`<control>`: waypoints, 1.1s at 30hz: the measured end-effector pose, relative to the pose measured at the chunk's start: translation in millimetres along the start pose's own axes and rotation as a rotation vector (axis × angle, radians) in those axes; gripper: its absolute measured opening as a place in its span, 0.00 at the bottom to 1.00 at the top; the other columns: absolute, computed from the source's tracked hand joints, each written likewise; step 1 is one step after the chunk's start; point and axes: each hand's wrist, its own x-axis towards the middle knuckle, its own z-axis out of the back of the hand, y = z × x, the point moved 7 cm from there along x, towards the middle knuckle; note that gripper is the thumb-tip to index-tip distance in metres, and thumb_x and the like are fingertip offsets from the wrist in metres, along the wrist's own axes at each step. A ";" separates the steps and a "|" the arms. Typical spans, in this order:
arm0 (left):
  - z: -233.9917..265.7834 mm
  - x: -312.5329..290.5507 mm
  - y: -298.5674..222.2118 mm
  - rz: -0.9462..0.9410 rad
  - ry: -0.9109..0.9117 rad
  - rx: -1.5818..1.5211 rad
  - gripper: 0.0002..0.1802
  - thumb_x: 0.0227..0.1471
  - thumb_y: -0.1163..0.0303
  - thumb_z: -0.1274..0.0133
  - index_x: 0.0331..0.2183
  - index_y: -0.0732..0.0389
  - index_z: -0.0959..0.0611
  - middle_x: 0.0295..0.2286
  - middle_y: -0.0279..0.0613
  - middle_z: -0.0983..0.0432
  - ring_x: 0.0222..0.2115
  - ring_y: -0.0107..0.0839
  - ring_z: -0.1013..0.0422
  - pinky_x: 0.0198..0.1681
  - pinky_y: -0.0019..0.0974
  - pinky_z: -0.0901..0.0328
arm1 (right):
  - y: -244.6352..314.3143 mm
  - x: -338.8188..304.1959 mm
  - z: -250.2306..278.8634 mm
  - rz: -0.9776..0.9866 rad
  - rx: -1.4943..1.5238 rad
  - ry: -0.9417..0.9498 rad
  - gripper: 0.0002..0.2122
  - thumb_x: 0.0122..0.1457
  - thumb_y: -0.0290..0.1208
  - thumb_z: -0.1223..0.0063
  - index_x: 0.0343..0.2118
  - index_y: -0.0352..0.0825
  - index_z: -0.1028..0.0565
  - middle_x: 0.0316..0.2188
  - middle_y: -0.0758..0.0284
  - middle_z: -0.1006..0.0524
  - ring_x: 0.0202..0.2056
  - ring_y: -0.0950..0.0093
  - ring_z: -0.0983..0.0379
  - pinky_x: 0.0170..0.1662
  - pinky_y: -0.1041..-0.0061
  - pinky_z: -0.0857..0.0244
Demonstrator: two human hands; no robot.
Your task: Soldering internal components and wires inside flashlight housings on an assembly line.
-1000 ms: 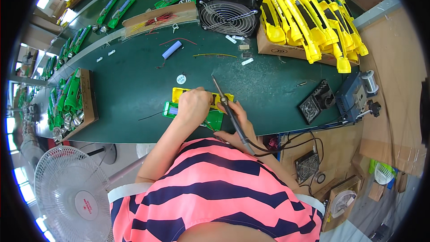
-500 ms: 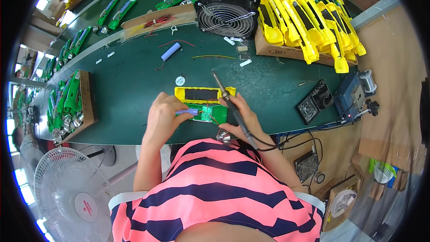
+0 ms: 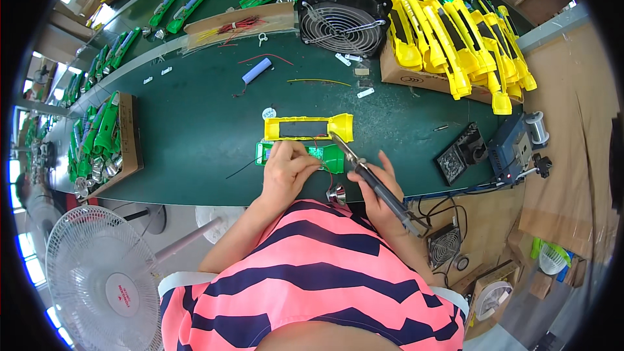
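Green housing [image 3: 334, 158] prob. light, stiff; take by rim. You're holding soldering iron [image 3: 376, 185] in R hand [image 3: 376, 208]; L hand [image 3: 285, 170] grip unclear.

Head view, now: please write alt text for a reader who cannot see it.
A person's right hand holds a soldering iron while the left hand covers part of a green plastic casing with a circuit board on a green workbench. A yellow casing lies beyond; more yellow casings fill a cardboard box at upper right.
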 end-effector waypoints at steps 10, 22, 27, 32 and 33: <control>2.6 6.5 15.7 0.194 0.090 0.004 0.05 0.28 0.79 0.44 0.17 0.63 0.23 0.27 0.40 0.33 0.29 0.35 0.34 0.31 0.33 0.38 | -44.2 -43.0 -11.8 -0.456 0.665 -0.413 0.09 0.49 0.18 0.54 0.35 0.24 0.33 0.42 0.53 0.34 0.25 0.77 0.27 0.28 0.85 0.32; 2.0 9.7 10.2 0.166 0.068 -0.022 0.05 0.26 0.81 0.46 0.15 0.66 0.26 0.25 0.43 0.35 0.27 0.39 0.36 0.30 0.35 0.39 | -47.5 -40.0 -20.3 -0.505 0.669 -0.379 0.09 0.49 0.18 0.52 0.34 0.24 0.33 0.42 0.52 0.35 0.23 0.77 0.28 0.29 0.84 0.32; -0.2 9.5 10.1 0.140 0.048 -0.007 0.06 0.27 0.82 0.46 0.15 0.65 0.27 0.25 0.43 0.36 0.28 0.39 0.36 0.30 0.35 0.39 | -40.4 -36.0 -17.9 -0.439 0.646 -0.369 0.10 0.49 0.18 0.52 0.35 0.24 0.33 0.43 0.52 0.35 0.24 0.77 0.27 0.29 0.84 0.32; -0.2 10.9 8.2 0.136 0.068 0.001 0.06 0.27 0.82 0.46 0.15 0.65 0.27 0.26 0.43 0.36 0.28 0.40 0.36 0.30 0.35 0.39 | -36.1 -35.3 -9.1 -0.476 0.691 -0.408 0.09 0.49 0.19 0.53 0.35 0.24 0.33 0.39 0.53 0.32 0.24 0.77 0.27 0.31 0.83 0.32; -0.6 11.3 7.8 0.136 0.076 0.007 0.06 0.27 0.82 0.46 0.15 0.66 0.27 0.26 0.44 0.36 0.28 0.40 0.36 0.31 0.35 0.39 | -35.3 -34.9 -6.3 -0.456 0.703 -0.419 0.09 0.49 0.19 0.53 0.35 0.24 0.33 0.37 0.54 0.30 0.24 0.77 0.27 0.32 0.83 0.32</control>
